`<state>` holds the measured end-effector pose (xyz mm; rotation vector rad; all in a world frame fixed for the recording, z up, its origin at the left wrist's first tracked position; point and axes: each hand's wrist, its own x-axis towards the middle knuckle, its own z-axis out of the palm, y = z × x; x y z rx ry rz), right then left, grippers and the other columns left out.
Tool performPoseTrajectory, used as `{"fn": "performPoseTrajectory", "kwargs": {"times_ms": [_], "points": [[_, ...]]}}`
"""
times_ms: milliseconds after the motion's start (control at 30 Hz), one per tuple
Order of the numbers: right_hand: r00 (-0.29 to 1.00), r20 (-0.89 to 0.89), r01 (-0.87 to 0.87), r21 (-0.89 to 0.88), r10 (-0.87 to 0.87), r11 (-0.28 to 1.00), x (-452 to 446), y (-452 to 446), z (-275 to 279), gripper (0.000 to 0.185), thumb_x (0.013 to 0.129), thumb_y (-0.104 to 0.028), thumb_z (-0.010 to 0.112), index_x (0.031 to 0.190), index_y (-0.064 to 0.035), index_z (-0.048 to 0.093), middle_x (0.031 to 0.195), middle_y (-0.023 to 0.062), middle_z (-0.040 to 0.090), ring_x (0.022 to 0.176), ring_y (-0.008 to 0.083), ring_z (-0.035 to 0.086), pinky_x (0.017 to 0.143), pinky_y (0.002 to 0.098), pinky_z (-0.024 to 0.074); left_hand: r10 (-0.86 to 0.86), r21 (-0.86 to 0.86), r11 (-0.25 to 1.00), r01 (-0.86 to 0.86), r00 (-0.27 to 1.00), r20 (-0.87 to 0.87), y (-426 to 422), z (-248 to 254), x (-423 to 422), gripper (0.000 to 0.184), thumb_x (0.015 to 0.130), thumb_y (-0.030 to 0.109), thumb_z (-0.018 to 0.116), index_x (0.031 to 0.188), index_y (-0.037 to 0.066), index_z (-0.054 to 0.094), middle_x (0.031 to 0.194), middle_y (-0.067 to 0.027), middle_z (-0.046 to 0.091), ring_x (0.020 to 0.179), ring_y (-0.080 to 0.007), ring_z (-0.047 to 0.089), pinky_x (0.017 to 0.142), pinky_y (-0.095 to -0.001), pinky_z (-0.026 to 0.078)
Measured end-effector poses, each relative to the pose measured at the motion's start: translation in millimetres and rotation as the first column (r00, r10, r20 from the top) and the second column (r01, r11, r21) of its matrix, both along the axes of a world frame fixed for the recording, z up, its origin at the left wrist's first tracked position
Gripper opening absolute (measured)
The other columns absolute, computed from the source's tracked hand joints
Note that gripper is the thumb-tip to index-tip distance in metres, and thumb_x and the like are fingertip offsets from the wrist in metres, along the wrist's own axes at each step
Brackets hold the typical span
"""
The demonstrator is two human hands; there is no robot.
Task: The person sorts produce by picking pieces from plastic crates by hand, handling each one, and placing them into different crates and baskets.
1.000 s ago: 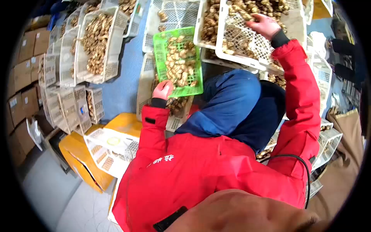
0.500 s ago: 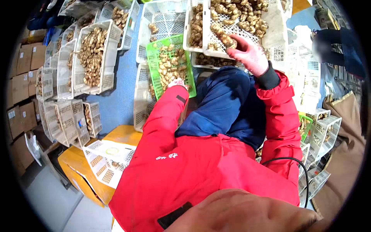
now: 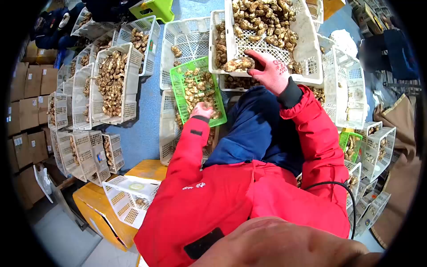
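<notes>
Presently | right hand (image 3: 268, 72) clamps root (image 3: 236, 65) by crate (image 3: 312, 50) edge | left hand (image 3: 203, 110) — grip unclear — over basket (image 3: 220, 119) | floor (image 3: 147, 107) lane leftward

The jacket (image 3: 213, 209) on my feed is red, with small white characters (image 3: 199, 185) on the chest (image 3: 222, 187), a dark tab (image 3: 196, 132) on the left sleeve (image 3: 184, 153) and black cuffs (image 3: 290, 94). I note dark blue trousers (image 3: 242, 131) and a thin black cable (image 3: 341, 184) curving over the right sleeve (image 3: 316, 138).

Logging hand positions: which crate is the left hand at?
The green crate, left hand at its near end; the crates beside it are white, another green one is farther right.
</notes>
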<state>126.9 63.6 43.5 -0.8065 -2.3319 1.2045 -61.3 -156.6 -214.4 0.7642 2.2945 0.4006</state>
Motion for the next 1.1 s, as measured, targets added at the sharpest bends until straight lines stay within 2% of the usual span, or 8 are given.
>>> {"fn": "performPoseTrajectory", "kwargs": {"times_ms": [67, 133, 233, 367, 433, 633, 833, 1100], "points": [[0.999, 0.039, 0.0, 0.003, 0.0, 1.0, -2.1, -2.8, 2.8, 0.045, 0.072, -0.007, 0.059, 0.116, -0.0069, 0.05, 0.095, 0.016, 0.059, 0.084, 0.0254, 0.058, 0.075, 0.0313, 0.0452, 0.257, 0.193, 0.95, -0.244, 0.965, -0.046, -28.3, 76.8, 1.4, 0.048, 0.068, 0.019, 0.07, 0.107, -0.001, 0.051, 0.09, -0.0148, 0.063, 0.084, -0.0218, 0.06, 0.074, -0.0305, 0.048], [0.999, 0.039, -0.005, -0.004, 0.005, 1.0, -5.9, -4.2, -1.7, 0.046, 0.071, -0.01, 0.061, 0.116, -0.008, 0.05, 0.092, 0.0173, 0.059, 0.083, 0.0261, 0.058, 0.072, 0.0329, 0.0453, 0.36, 0.528, 0.477, -0.702, 0.705, 0.611, -94.6, 27.7, -35.9, 0.043, 0.072, 0.001, 0.064, 0.11, -0.006, 0.045, 0.086, -0.0146, 0.063, 0.078, -0.019, 0.06, 0.064, -0.0267, 0.049], [0.997, 0.055, -0.063, 0.121, 0.056, 0.991, -15.9, -10.5, -18.8, 0.047, 0.072, -0.009, 0.062, 0.117, -0.0064, 0.049, 0.097, 0.0145, 0.057, 0.085, 0.0216, 0.056, 0.074, 0.0287, 0.0451, 0.48, 0.336, 0.843, -0.42, 0.87, -0.116, -169.5, 69.7, -51.0, 0.041, 0.071, 0.017, 0.07, 0.101, -0.004, 0.051, 0.081, -0.011, 0.061, 0.062, -0.0132, 0.056, 0.057, -0.0262, 0.047], [0.983, 0.121, -0.176, 0.426, 0.137, 0.887, -26.6, -34.0, 5.4, 0.043, 0.072, -0.013, 0.06, 0.114, -0.0119, 0.049, 0.087, 0.0121, 0.057, 0.08, 0.0281, 0.057, 0.068, 0.0362, 0.0463, 0.322, 0.389, 0.851, -0.352, 0.936, 0.143, -173.9, 61.8, -70.4, 0.049, 0.077, 0.024, 0.065, 0.112, -0.004, 0.047, 0.101, -0.0142, 0.057, 0.088, -0.0172, 0.057, 0.073, -0.0283, 0.047], [0.936, 0.262, -0.343, 0.52, 0.236, 0.782, -41.1, -33.7, -2.9, 0.036, 0.072, -0.011, 0.057, 0.107, -0.0138, 0.05, 0.083, 0.0086, 0.056, 0.072, 0.0281, 0.057, 0.058, 0.0376, 0.0465, 0.072, 0.333, 0.676, -0.658, 0.508, 0.858, -101.8, 118.2, -65.3, 0.051, 0.082, 0.029, 0.059, 0.117, -0.004, 0.042, 0.108, -0.0154, 0.054, 0.091, -0.0184, 0.056, 0.076, -0.0277, 0.047], [0.87, 0.374, -0.493, 0.64, 0.322, 0.59, -51.4, -49.6, 9.7, 0.036, 0.072, -0.012, 0.053, 0.108, -0.013, 0.049, 0.076, 0.0077, 0.053, 0.069, 0.0252, 0.059, 0.052, 0.0358, 0.0473, -0.221, 0.342, 0.913, -0.223, 0.435, 0.873, 14.5, 209.7, 1.6, 0.045, 0.088, 0.03, 0.048, 0.119, -0.002, 0.041, 0.106, -0.0148, 0.056, 0.088, -0.0208, 0.059, 0.068, -0.0273, 0.048], [0.928, 0.148, -0.364, 0.562, 0.343, 0.742, -48.8, 57.8, -36.0, 0.038, 0.079, -0.029, 0.057, 0.115, -0.0175, 0.05, 0.101, 0.0086, 0.058, 0.089, 0.0241, 0.058, 0.07, 0.0334, 0.0485, -0.052, 0.265, 0.851, -0.454, 0.429, 0.902, 25.2, 194.8, -16.9, 0.039, 0.085, 0.026, 0.052, 0.107, -0.005, 0.048, 0.089, -0.014, 0.06, 0.069, -0.0181, 0.059, 0.056, -0.0258, 0.048], [0.635, 0.767, -0.443, 0.458, -0.091, 0.771, -90.9, 201.4, -123.0, 0.034, 0.077, -0.013, 0.052, 0.111, -0.0173, 0.052, 0.113, 0.012, 0.051, 0.101, 0.0283, 0.053, 0.08, 0.0402, 0.0455, 0.203, 0.123, 0.747, -0.654, 0.399, 0.894, 77.3, 120.2, -126.1, 0.033, 0.085, 0.026, 0.051, 0.11, 0.004, 0.05, 0.1, -0.016, 0.059, 0.077, -0.0259, 0.061, 0.061, -0.0322, 0.05]]}}
